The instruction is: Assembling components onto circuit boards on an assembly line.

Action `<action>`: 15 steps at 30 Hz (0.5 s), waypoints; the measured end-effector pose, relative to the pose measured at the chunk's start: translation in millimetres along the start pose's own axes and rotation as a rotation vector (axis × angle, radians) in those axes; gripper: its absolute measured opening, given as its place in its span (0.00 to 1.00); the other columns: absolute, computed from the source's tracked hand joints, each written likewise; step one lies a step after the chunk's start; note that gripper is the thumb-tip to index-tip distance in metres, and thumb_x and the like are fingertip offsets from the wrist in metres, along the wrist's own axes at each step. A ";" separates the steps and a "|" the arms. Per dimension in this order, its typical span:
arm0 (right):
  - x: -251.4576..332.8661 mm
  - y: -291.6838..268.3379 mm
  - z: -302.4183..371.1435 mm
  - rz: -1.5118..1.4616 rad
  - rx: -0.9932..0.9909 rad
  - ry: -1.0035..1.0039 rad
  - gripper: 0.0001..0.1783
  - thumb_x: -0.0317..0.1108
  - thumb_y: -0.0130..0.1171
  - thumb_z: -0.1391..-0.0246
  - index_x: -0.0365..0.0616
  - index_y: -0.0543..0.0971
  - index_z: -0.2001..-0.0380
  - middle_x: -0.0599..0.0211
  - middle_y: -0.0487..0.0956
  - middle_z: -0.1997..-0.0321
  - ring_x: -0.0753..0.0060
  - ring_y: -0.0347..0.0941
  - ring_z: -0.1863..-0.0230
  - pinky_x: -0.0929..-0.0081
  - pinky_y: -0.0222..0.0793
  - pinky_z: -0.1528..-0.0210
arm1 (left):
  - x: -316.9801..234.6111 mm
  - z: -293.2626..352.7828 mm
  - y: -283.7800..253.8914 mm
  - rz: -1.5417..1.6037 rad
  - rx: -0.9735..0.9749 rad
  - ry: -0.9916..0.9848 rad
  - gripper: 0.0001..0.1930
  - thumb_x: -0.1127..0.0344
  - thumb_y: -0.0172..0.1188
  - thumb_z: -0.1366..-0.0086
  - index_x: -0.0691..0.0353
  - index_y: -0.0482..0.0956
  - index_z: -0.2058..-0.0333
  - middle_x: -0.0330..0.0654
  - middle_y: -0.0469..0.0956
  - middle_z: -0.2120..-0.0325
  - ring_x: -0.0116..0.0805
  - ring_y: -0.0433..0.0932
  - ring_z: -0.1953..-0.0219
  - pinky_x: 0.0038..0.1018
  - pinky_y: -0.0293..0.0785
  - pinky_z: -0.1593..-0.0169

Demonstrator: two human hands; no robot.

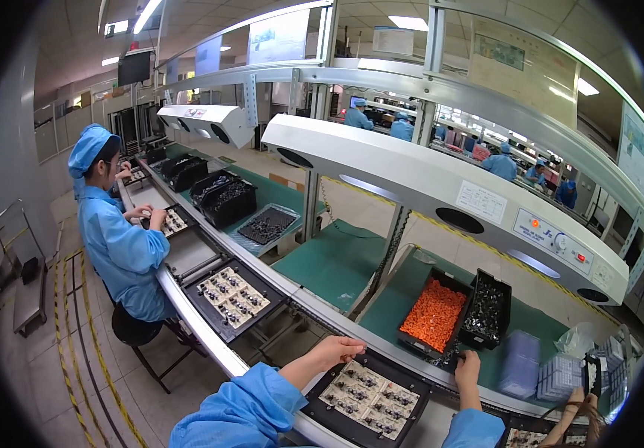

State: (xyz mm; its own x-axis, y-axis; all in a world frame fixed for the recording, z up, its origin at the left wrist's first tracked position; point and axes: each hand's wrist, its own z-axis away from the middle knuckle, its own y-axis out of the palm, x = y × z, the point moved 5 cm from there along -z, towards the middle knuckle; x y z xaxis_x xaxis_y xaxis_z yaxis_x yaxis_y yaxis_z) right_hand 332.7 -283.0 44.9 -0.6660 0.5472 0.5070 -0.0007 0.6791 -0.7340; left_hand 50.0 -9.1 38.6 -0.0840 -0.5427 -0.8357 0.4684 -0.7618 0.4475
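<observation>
A black tray (320, 407) lies on the rail in front of me, carrying pale circuit boards (370, 397) fitted with several small dark parts. Over its far left corner is my left hand (334, 351), thumb and fingertips pinched together; whatever is between them is too small to name. My right hand (469, 366) is closed at the fingertips beside a little heap of small dark parts (445, 358), close to the near edges of two black bins. Orange parts (434, 315) fill one bin, and small black parts (486, 308) lie in the other.
A second tray of boards (234, 297) sits further left on the rail, before a person in blue (116, 231) working at another tray. Clear plastic trays (522, 362) are stacked at right, near another person's hands (579, 407). A long white fixture (411, 183) hangs above the bench.
</observation>
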 end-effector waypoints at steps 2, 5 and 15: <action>-1.7 -6.1 2.7 -0.018 -0.031 0.025 0.08 0.18 0.56 0.56 0.35 0.78 0.69 0.49 0.74 0.66 0.44 0.71 0.60 0.58 0.68 0.55 | 1.4 1.6 0.3 0.006 0.004 -0.010 0.13 0.71 0.59 0.37 0.68 0.77 0.54 0.40 0.78 0.65 0.21 0.68 0.72 0.17 0.67 0.67; 1.3 -15.2 2.3 -0.042 -0.069 -0.014 0.06 0.20 0.57 0.54 0.33 0.78 0.69 0.50 0.74 0.67 0.45 0.72 0.63 0.61 0.70 0.59 | 0.6 2.6 -1.2 0.009 -0.003 -0.014 0.12 0.71 0.60 0.37 0.68 0.77 0.55 0.40 0.78 0.66 0.22 0.68 0.72 0.18 0.67 0.67; -19.2 -13.3 0.8 -0.127 -0.018 0.026 0.05 0.20 0.58 0.55 0.32 0.78 0.71 0.53 0.76 0.71 0.62 0.76 0.73 0.70 0.72 0.67 | 1.8 -1.9 -2.9 0.005 0.015 -0.014 0.10 0.71 0.60 0.37 0.67 0.78 0.58 0.40 0.78 0.66 0.22 0.70 0.71 0.18 0.68 0.67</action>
State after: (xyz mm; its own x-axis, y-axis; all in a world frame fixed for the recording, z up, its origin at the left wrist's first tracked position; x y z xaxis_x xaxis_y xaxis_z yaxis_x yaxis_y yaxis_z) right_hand 344.9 -302.9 44.6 -0.6420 0.4683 0.6071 -0.0707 0.7523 -0.6551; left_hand 50.1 -7.2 35.2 -0.0940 -0.5513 -0.8290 0.4556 -0.7642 0.4566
